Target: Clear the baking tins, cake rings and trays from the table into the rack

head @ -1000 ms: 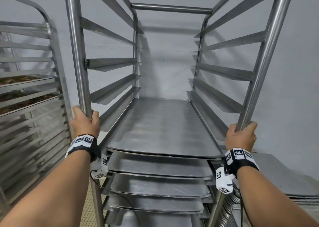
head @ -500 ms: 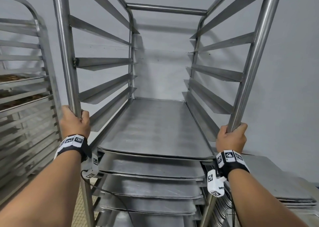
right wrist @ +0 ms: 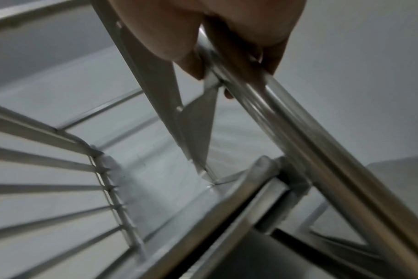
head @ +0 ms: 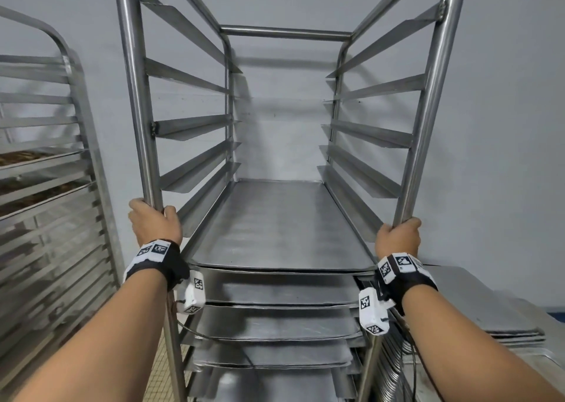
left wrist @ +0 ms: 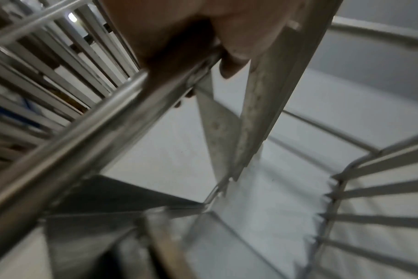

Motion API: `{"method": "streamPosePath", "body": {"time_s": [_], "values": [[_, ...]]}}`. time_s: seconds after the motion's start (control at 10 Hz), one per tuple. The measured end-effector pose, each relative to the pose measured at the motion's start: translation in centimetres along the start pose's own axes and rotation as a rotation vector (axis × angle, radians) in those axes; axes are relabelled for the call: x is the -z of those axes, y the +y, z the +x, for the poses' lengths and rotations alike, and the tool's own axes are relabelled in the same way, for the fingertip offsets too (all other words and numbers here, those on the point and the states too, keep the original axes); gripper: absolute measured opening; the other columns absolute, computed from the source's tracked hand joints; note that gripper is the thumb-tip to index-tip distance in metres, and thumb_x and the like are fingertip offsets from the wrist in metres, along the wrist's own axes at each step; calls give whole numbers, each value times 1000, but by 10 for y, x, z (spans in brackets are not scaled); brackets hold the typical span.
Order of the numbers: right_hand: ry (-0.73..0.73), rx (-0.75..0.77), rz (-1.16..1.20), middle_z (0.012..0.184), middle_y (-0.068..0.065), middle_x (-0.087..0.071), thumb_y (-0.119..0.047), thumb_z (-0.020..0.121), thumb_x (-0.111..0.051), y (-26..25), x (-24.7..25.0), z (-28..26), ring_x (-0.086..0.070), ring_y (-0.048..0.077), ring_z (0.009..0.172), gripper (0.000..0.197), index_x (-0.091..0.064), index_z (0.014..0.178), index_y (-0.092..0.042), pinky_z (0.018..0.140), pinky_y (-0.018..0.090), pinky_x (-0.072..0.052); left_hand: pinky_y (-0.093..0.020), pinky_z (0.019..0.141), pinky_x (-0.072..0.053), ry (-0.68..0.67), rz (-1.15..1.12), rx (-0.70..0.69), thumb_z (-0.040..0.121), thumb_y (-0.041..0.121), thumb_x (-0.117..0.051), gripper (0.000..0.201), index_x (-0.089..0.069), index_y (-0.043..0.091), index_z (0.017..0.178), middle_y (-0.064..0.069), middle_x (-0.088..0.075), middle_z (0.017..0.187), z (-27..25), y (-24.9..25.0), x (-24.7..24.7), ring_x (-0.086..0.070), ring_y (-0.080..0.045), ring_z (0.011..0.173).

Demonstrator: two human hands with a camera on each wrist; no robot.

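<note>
The rack (head: 287, 156) fills the head view, a tall steel frame standing square to the person, its upper runners bare and its lower runners each carrying a tray (head: 278, 227), the top one lying flat and pushed fully in to the back. A second rack (head: 46, 187) stands just to the left of it, with dark contents on some of its shelves that are too blurred to name. At the right, beside the rack's front right post, a low stack of trays (head: 489, 306) lies on a steel desk (head: 547, 355), near its front left corner. The left hand (head: 154, 222) has its grip clamped on the rack's front left post, and the right hand (head: 399, 236) has its grip clamped on the front right post, fingers wrapped round the tube in both wrist views. The step in hand looks like positioning the rack rather than loading it. Next, I judge, both hands must let go, reach right to the stack, lift one tray level and slide it onto the lowest free pair of runners.
</note>
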State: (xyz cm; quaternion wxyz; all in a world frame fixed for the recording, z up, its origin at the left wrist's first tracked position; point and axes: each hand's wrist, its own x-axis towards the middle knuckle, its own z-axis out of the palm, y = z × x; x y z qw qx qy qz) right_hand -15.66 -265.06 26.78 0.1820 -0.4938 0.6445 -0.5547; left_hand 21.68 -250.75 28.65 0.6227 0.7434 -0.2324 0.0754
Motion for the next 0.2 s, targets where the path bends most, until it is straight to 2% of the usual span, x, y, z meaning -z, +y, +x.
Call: {"method": "streamPosePath", "body": {"time_s": [0.1, 0.2], "values": [[-121, -68, -52, 131, 27, -49, -20, 82, -69, -7, 8, -2, -50, 47, 118, 67, -35, 135, 1, 99, 53, -45, -50, 107, -31, 83, -88, -29, 83, 15, -64, 73, -29, 12, 147, -22, -30, 146, -9, 15, 2, -36, -43, 129], [-113, 43, 36, 140, 20, -45, -32, 79, -76, -27, 29, -12, -43, 41, 128, 79, -39, 143, -6, 107, 52, -39, -49, 114, -22, 103, -170, -233, 81, 14, -67, 81, -25, 19, 150, -15, -26, 151, -25, 26, 15, -29, -35, 137]]}}
